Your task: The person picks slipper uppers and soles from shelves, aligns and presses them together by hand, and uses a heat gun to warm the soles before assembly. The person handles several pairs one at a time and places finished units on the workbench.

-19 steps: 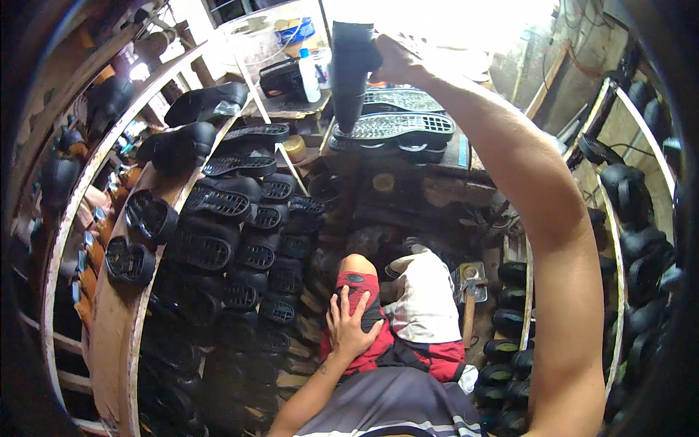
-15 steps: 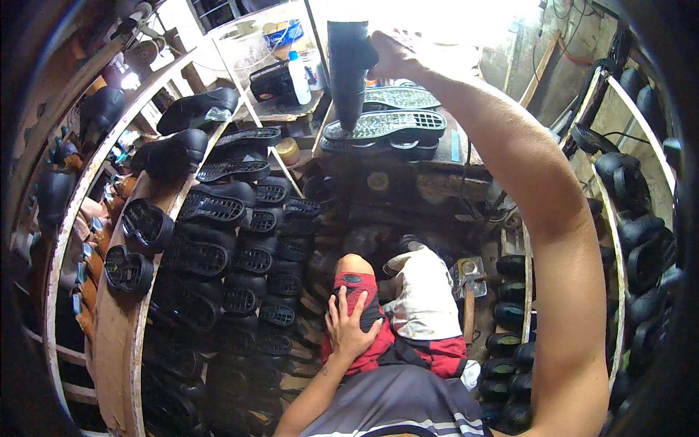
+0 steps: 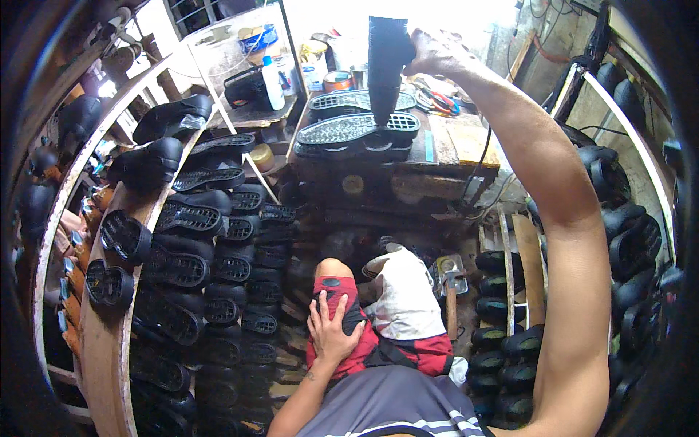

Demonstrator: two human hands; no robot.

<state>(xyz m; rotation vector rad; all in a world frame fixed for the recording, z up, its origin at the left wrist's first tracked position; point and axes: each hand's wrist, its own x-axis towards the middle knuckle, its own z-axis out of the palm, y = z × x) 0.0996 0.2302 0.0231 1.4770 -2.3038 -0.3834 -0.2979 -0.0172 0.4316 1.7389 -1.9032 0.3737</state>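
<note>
My right hand is raised over the workbench, its fingers closed around the side of a black heat gun. The gun's tapered nozzle points down, just above the gridded right part of a shoe sole. That sole lies with its hollow side up, in front of a second sole on the bench. Whether the nozzle touches the sole cannot be told. My left hand lies on my left thigh near the knee, fingers spread, on the red shorts, holding nothing.
Racks with many black soles and shoes line the left; more stand on the right. A hammer lies by my right leg. The bench carries a white bottle, a dark radio-like box, an orange-rimmed can and cables.
The heat gun in my right hand has moved rightward along the front sole, from its left part to its gridded right part. My head view has shifted slightly. My left hand stays on the thigh.
</note>
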